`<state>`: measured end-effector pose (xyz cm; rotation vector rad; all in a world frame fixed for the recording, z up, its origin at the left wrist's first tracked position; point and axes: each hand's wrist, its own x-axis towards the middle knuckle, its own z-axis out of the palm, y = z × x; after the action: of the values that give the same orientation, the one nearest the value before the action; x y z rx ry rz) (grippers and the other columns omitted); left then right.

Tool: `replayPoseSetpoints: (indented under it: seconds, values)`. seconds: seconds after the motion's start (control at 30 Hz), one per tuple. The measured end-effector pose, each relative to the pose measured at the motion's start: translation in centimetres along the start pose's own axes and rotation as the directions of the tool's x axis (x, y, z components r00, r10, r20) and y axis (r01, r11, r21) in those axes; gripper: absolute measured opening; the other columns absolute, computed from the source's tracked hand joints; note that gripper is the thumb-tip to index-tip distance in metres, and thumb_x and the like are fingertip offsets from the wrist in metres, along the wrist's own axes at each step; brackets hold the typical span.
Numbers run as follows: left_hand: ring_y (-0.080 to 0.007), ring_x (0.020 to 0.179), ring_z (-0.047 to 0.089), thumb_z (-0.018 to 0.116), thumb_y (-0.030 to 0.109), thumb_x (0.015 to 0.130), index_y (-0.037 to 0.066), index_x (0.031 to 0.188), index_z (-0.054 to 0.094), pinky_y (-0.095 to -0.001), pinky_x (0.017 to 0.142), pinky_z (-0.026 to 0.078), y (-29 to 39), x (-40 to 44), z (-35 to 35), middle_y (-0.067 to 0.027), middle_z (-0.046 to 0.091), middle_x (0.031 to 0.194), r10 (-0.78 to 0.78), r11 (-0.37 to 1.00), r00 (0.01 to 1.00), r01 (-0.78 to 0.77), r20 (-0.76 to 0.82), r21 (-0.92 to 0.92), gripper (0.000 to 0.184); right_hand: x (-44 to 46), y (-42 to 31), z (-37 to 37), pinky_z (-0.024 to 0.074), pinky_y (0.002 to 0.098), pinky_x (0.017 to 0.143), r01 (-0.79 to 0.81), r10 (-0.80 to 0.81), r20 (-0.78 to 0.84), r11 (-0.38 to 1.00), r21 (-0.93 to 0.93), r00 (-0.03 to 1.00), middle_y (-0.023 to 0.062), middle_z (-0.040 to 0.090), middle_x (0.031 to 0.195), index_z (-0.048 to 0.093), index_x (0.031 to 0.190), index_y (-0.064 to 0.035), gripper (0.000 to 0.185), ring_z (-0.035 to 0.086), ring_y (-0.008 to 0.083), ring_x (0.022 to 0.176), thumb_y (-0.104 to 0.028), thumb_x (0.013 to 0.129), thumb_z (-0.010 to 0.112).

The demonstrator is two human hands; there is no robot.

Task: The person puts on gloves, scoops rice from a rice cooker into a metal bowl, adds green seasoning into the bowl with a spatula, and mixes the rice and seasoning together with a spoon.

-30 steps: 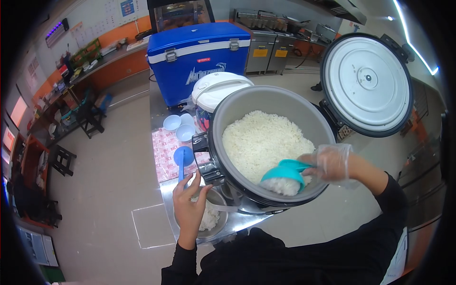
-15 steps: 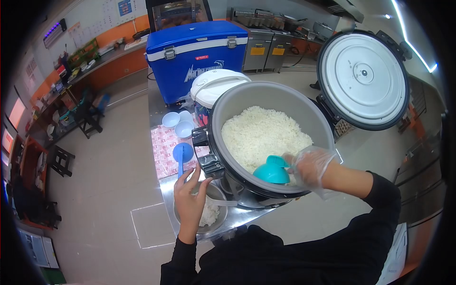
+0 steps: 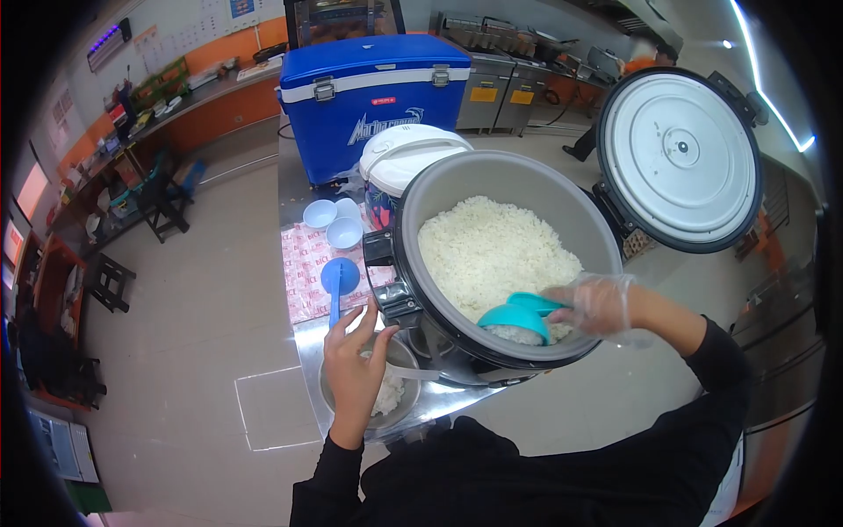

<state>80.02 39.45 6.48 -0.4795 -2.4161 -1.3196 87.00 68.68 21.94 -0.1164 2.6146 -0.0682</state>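
My right hand (image 3: 600, 305), in a clear plastic glove, is closed around the handle of a teal scoop (image 3: 507, 318). White rice shows in the scoop's cup, near the front wall of a large rice cooker (image 3: 580, 202). Cooked rice (image 3: 492, 246) fills much of the cooker's grey pot. Bare and with its fingers apart, my left hand (image 3: 354, 364) is raised beside the cooker's black front latch (image 3: 397, 303). Whether a fingertip touches the latch, I cannot tell. Below that hand, a metal bowl (image 3: 411, 411) holds some rice and a pale-handled utensil (image 3: 414, 373).
The cooker's round lid (image 3: 680, 162) stands open at right. Light-blue cups (image 3: 343, 233) and a blue scoop (image 3: 340, 276) lie on printed paper (image 3: 303, 272) at left. Behind are a white-lidded bucket (image 3: 413, 158) and a blue cooler (image 3: 378, 105). A person (image 3: 584, 145) is partly visible behind the lid.
My right hand has shifted slightly right. The teal scoop has turned from showing its rounded underside to showing rice in its cup. A person has come into view behind the lid.
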Motion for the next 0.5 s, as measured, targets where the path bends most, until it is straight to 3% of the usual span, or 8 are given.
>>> replayPoseSetpoints:
  seconds: [0.1,0.2,0.3,0.43,0.5]
  values:
    - [-0.0267,0.101,0.056,0.074,0.021,0.073,0.013,0.116,0.063,-0.0367,0.086,0.042,-0.2,-0.1,-0.1,-0.0135,0.064,0.099,-0.029,0.999,1.000,0.029,-0.002,-0.031,0.045,-0.1,0.9,-1.7,0.0473,0.0424,0.078,-0.029,0.023,0.108,0.998,0.057,0.994,0.0240,0.063,0.091,0.048,0.128,-0.0082,0.048,0.061,0.0356,0.086,-0.040,0.092,0.046]
    - [-0.0264,0.102,0.056,0.074,0.018,0.072,0.012,0.116,0.063,-0.0363,0.086,0.043,-0.5,0.1,-0.1,-0.0133,0.064,0.101,-0.040,0.995,0.999,0.041,0.013,-0.086,0.046,0.8,0.0,-1.5,0.0475,0.0415,0.079,-0.076,0.065,0.114,0.993,0.087,0.991,0.0231,0.063,0.088,0.050,0.127,-0.0099,0.049,0.061,0.0361,0.086,-0.044,0.092,0.045]
    - [-0.0266,0.105,0.055,0.074,0.015,0.072,0.011,0.118,0.061,-0.0364,0.088,0.042,-1.0,0.4,-0.3,-0.0134,0.063,0.107,0.034,0.992,0.998,-0.028,0.044,-0.127,0.047,2.0,1.1,-0.5,0.0495,0.0387,0.074,-0.020,0.014,0.092,0.998,0.066,0.996,0.0215,0.064,0.086,0.049,0.127,-0.0106,0.051,0.065,0.0315,0.080,-0.047,0.092,0.044]
    - [-0.0273,0.110,0.053,0.069,0.009,0.075,0.008,0.124,0.056,-0.0364,0.092,0.040,-2.3,0.5,-1.7,-0.0144,0.059,0.116,0.106,0.954,0.979,-0.050,0.175,-0.295,0.050,2.9,1.7,-0.3,0.0472,0.0307,0.054,-0.098,0.059,0.102,0.895,0.435,0.993,0.0103,0.056,0.066,0.051,0.122,-0.0084,0.051,0.058,0.0171,0.054,-0.049,0.091,0.045]
    - [-0.0276,0.112,0.052,0.067,0.006,0.077,0.006,0.126,0.053,-0.0364,0.093,0.039,-3.0,0.0,-2.5,-0.0150,0.058,0.118,0.127,0.963,0.986,-0.096,0.108,-0.251,0.051,3.1,0.5,-0.6,0.0416,0.0255,0.044,-0.170,0.091,0.155,0.757,0.631,0.984,0.0025,0.047,0.058,0.053,0.115,-0.0072,0.048,0.048,0.0095,0.044,-0.049,0.091,0.046]
